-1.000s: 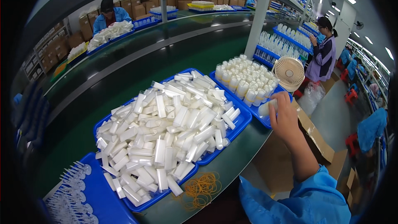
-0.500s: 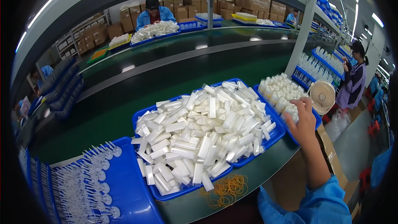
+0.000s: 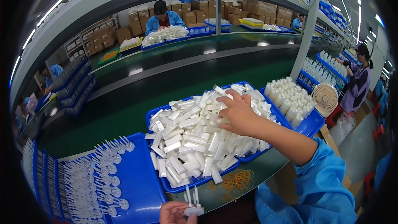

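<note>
My left hand (image 3: pixel 171 213) comes in at the lower edge, its fingers closed on a clear plastic piece (image 3: pixel 193 211) with a round base and thin upright stems. Over the big heap of white, clear-wrapped oblong pieces (image 3: pixel 186 144), my right hand (image 3: pixel 239 116) reaches with fingers apart and slightly bent. Its fingertips are at the heap's upper part; I see nothing held in them. Blue trays (image 3: pixel 174 190) bear the heap. To the left, similar stemmed pieces (image 3: pixel 89 182) stand in rows in a blue tray (image 3: pixel 139 174).
Yellow rubber bands (image 3: pixel 234 182) lie at the bench's front edge. On the right, upright white bundles (image 3: pixel 290 99) fill part of a blue tray, beside a beige fan (image 3: pixel 325 98). A grey post (image 3: pixel 307 29) rises behind. A person (image 3: pixel 163 18) works across the dark green belt (image 3: pixel 124 120).
My right hand has moved left from the tray of upright bundles to the heap. My left hand has come into view with the stemmed piece. The view has shifted slightly.
</note>
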A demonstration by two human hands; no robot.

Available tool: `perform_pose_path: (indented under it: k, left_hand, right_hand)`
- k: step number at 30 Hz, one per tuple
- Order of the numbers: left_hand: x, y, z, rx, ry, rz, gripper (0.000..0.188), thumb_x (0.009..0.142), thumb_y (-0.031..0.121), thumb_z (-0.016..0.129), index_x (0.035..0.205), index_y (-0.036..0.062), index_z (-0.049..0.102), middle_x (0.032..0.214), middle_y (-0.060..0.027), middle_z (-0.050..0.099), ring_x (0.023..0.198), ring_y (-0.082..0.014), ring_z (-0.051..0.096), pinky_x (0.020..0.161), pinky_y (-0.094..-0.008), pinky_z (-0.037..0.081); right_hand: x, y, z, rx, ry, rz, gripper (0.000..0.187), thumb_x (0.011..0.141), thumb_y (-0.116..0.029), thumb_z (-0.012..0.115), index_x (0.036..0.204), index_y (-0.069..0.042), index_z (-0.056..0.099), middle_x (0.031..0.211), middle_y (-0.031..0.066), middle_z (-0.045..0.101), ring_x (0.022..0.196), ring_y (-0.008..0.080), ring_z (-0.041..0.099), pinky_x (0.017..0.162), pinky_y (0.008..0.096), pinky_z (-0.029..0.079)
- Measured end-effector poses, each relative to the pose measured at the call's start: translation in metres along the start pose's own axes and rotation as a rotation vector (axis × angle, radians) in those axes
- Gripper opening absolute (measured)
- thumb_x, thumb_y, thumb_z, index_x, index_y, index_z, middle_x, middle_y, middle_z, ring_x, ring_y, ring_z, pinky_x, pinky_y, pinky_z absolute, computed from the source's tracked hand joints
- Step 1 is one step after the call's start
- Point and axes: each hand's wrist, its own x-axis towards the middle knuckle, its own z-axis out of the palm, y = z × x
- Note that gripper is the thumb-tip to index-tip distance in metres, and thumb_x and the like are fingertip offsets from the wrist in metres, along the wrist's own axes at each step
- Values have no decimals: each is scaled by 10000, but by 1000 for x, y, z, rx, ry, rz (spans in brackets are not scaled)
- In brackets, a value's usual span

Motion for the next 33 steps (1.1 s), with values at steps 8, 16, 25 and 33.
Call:
perform_pose_path:
  k: [8,16,25,33]
  left_hand:
    - [7,-13,18,-114,-117,12,210,828,-62,578,1007,1,488,962,-109,554,846,-169,583,777,-274,479]
    - [10,-22,32,164,-396,245,125,859,7,574,976,21,535,978,-133,548,938,-225,532,810,-305,434]
    - [13,-22,37,189,-397,255,119,829,-9,603,941,18,574,944,-134,593,872,-249,580,776,-320,460]
    - [15,-18,36,213,-389,180,98,832,16,613,928,14,594,939,-135,604,854,-250,591,757,-313,466]
  right_hand:
    - [-36,-20,-22,1124,384,5,204,831,-78,588,1000,-74,475,1065,76,540,846,132,496,708,261,396]
    - [-98,-66,-9,1966,59,341,193,862,-35,560,970,-97,413,931,15,501,699,43,469,553,167,361]
    - [-107,-64,-10,2129,-105,499,354,864,-69,577,1182,-68,421,978,-6,487,812,50,511,647,198,420]
    - [-108,-56,-13,1707,-218,232,254,906,-140,540,1116,-48,429,942,10,493,846,76,517,705,233,440]
